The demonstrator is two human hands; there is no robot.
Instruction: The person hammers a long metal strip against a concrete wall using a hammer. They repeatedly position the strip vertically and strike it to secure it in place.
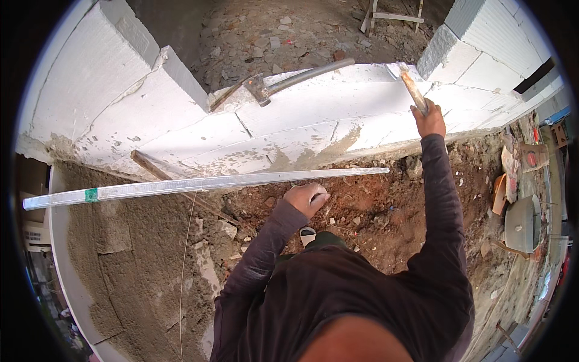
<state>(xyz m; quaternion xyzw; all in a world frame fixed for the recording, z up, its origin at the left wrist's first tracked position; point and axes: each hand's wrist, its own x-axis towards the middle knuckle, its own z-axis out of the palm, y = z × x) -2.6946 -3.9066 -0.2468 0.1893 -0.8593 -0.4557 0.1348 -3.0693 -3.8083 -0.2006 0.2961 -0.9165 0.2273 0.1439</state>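
My right hand (429, 120) grips a wooden handle (414, 88) angled up to the wall top, where its pale working end (399, 71) rests by a notch in the white block wall (368, 99). My left hand (306, 198) is curled low, over the dirt; what it holds, if anything, I cannot make out. Left of my right hand, a hammer-like tool with a long metal handle (310, 74) lies on the wall top beside a thin dark bar (225, 95). A long silver straightedge (151, 187) with green tape crosses just above my left hand.
Taller block sections (464, 54) flank the low wall, with rubble (265, 42) and a wooden stand (392, 17) beyond. A wooden plank (154, 166) leans under the straightedge. Rough mortar ground (108, 253) lies left. A grey bucket (518, 223) and orange tool (499, 193) sit at right.
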